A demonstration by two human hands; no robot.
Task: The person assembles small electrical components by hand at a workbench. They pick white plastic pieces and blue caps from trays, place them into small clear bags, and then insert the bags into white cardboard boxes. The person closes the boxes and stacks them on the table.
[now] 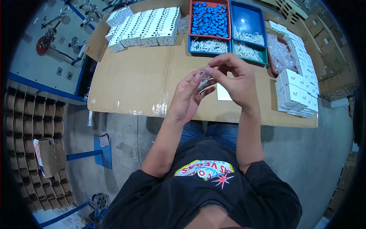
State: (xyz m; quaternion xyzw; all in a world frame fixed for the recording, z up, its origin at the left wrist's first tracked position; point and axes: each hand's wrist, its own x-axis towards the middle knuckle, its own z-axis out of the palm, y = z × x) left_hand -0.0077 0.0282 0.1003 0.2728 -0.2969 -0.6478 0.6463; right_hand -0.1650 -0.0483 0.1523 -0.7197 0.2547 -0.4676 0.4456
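Observation:
Above the cardboard-covered table [133,84], both hands meet around a small clear plastic piece [204,75] with a round rim. My left hand [187,93] grips it from the left, thumb and fingers closed about its side. From the right, my right hand [238,78] pinches at its upper edge with thumb and forefinger. Whether anything sits inside the clear piece is too small to make out. A flat white box or card [223,92] lies on the table, partly hidden behind my right hand.
Rows of small white boxes [152,26] stand at the far left; more white boxes [299,91] are stacked at right. A red tray [230,23] holds blue parts. Blue [248,17] and green trays [264,57] hold white pieces. Clear plastic pieces [280,53] fill another tray.

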